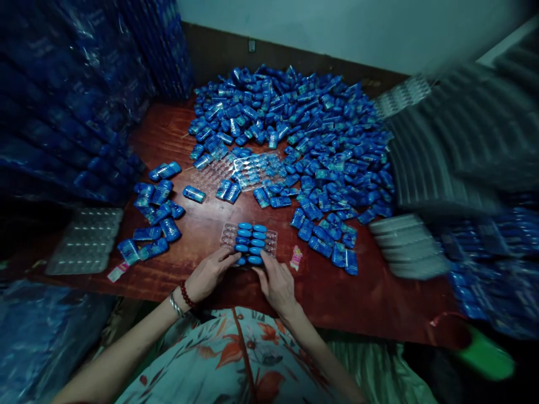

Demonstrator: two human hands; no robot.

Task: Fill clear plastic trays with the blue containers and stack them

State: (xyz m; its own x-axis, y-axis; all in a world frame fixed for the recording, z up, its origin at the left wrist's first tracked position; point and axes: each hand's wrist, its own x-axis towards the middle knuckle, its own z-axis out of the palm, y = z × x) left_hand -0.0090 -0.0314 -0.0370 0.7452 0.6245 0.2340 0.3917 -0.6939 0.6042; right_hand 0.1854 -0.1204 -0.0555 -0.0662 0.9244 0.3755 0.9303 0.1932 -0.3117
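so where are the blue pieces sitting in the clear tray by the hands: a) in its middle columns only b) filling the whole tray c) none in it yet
a: the blue pieces fill two middle columns of the clear tray, whose outer pockets look empty.

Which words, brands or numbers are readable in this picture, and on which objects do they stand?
None can be read.
Small blue wrapped packets: print too small and blurred.
Pink and white paper label: illegible.
Clear plastic blister tray between left hand and right hand: no text visible.

Both hands' fingers [225, 259] at a clear tray [229, 235] of blue pieces [251, 243] on the red table [202, 230].
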